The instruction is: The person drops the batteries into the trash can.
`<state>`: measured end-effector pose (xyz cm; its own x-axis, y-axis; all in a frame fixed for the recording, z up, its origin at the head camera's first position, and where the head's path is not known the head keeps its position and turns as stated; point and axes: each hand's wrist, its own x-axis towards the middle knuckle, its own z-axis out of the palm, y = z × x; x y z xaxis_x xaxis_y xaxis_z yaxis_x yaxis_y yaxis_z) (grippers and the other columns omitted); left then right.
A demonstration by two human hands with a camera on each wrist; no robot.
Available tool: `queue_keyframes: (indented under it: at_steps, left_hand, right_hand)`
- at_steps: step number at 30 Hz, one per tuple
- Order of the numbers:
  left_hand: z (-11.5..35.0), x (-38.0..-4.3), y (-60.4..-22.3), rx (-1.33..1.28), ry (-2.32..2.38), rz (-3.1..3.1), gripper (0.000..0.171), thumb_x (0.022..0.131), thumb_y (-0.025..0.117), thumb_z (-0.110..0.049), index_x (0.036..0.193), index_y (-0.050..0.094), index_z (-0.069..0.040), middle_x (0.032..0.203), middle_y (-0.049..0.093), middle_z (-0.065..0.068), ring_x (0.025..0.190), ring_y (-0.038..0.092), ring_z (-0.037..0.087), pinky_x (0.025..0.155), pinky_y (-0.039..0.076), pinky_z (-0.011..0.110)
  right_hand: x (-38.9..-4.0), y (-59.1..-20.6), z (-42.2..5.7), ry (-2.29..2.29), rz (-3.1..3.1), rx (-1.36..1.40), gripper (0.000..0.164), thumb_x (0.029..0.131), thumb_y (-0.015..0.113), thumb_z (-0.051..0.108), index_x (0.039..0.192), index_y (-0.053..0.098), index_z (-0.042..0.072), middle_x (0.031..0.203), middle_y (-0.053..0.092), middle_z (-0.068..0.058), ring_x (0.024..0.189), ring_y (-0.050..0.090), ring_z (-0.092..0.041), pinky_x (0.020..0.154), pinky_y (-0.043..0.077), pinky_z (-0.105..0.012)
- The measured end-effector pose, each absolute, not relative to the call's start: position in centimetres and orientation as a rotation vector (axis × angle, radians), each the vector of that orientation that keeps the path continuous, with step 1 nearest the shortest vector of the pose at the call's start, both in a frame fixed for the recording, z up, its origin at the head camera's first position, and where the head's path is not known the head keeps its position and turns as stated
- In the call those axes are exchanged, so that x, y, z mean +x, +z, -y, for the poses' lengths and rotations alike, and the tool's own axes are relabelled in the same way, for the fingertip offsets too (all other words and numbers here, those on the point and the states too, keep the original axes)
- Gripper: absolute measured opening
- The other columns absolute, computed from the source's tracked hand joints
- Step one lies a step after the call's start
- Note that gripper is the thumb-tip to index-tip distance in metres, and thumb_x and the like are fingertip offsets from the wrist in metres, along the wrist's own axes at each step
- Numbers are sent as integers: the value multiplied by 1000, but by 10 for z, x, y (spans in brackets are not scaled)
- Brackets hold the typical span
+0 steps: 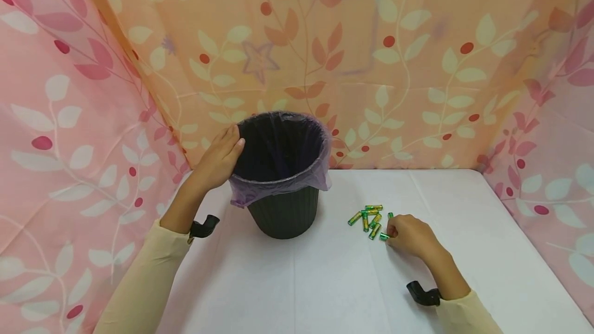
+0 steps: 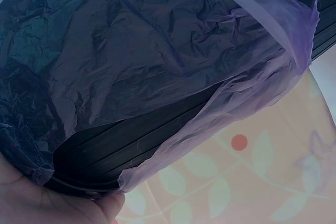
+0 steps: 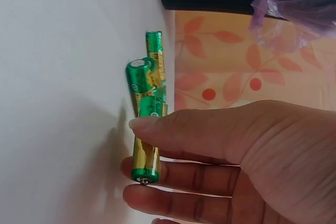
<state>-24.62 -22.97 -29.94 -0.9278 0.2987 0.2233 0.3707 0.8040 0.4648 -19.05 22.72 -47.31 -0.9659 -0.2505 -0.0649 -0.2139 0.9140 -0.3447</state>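
My left hand [image 1: 221,156] rests against the left side of the rim of a black waste bin [image 1: 284,215], fingers pointing up along it. A thin purple bin liner [image 1: 297,184] lines the bin and folds over its rim; in the left wrist view the crinkled liner [image 2: 136,51] fills much of the picture, with my hand [image 2: 47,203] at the bottom edge. Low over the table, my right hand [image 1: 413,236] pinches a green and gold battery [image 3: 147,153] between thumb and fingers. More such batteries [image 1: 365,220] lie in a loose cluster just left of that hand.
A white cloth covers the table [image 1: 334,282]. Patterned curtains [image 1: 352,92] close in the back and both sides, with the bin standing near the back one. A black curved piece [image 1: 204,227] sits at my left wrist, and a similar piece [image 1: 423,294] at my right.
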Motion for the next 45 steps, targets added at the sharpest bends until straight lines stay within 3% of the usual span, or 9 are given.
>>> queue_keyframes:
  at_steps: [24, 32, 45]
  left_hand:
    - [237, -244, -297, -510, -782, 2847, 61, 112, 26, -31, 156, 17, 10, 166, 12, 25, 155, 3, 38, 125, 2, 50]
    - [232, -245, -300, -518, -814, 2849, 61, 112, 27, -32, 156, 16, 9, 167, 10, 21, 156, 2, 36, 125, 2, 50]
    - [231, -249, -302, -532, -790, 2859, 62, 112, 24, -34, 156, 15, 9, 167, 9, 21, 156, 1, 35, 125, 2, 48]
  right_hand:
    - [-192, -452, -210, -707, -3042, -491, 8, 84, 81, 13, 85, 74, 15, 75, 64, 9, 70, 55, -12, 61, 46, -32]
    - [-184, -447, -206, -775, -3097, -533, 8, 84, 81, 15, 91, 77, 16, 71, 60, 11, 65, 52, -9, 56, 43, -28]
    - [-182, -420, -189, -851, -3205, -790, 13, 84, 84, 16, 95, 77, 15, 82, 68, 12, 67, 54, -3, 54, 44, -23]
